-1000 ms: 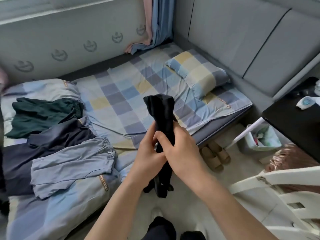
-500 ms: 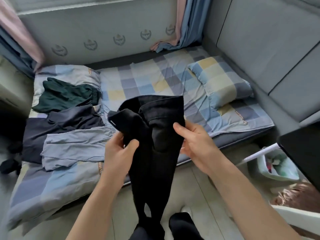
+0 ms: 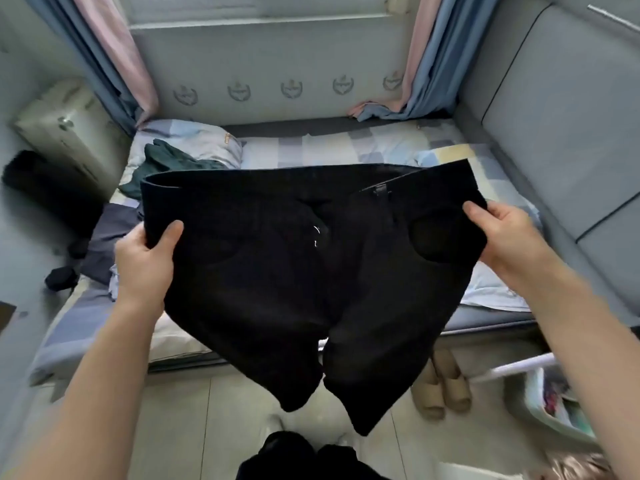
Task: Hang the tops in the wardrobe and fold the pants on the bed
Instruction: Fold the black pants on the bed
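A pair of black pants hangs spread out in the air in front of the bed, waistband up, legs dangling over the floor. My left hand grips the waistband's left end, thumb on the front. My right hand grips the right end the same way. On the bed's left part lie a dark green garment, a dark navy garment and a bit of light blue cloth, mostly hidden behind the pants and my left arm.
The checked bed runs from a pale quilt at the left to the grey padded wall at the right. Beige slippers and a bin sit on the floor at right. A suitcase stands at far left.
The bunched pants were opened: my hands moved apart to the two ends of the waistband, and the pants now hang flat and wide. The view turned left toward the window.
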Tool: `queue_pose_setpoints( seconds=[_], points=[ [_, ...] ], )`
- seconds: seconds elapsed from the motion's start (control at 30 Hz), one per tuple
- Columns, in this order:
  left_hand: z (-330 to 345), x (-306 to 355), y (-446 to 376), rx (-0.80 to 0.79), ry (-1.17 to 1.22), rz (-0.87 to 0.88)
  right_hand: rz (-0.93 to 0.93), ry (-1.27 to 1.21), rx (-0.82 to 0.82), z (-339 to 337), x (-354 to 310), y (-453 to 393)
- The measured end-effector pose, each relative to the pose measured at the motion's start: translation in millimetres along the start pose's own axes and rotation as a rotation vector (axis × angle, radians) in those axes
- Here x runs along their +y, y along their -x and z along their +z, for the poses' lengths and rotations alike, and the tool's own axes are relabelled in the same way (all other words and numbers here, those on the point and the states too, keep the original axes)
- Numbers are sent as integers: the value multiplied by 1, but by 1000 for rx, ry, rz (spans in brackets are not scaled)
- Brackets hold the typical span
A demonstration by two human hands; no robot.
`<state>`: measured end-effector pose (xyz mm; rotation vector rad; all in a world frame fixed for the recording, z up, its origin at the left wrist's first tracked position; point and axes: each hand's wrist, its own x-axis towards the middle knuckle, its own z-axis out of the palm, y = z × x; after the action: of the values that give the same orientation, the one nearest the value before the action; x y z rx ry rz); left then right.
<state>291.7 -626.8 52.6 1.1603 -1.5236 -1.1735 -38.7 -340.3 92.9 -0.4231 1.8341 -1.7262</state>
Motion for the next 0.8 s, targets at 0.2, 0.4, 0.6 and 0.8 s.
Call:
queue_pose_setpoints(
  seconds=[0.2, 0.4, 0.6, 0.8],
  points=[
    [4, 27, -38, -13, -4, 67, -93, 71, 57, -4, -16, -47],
    [36, 34, -86, -42, 63, 60, -116, 10, 62, 7, -38, -96],
    [80, 17, -162, -77, 110, -9, -117, -20, 90, 32, -39, -169],
    [152, -69, -277, -163, 60, -232, 13, 24, 199, 77, 43, -292]
  ],
)
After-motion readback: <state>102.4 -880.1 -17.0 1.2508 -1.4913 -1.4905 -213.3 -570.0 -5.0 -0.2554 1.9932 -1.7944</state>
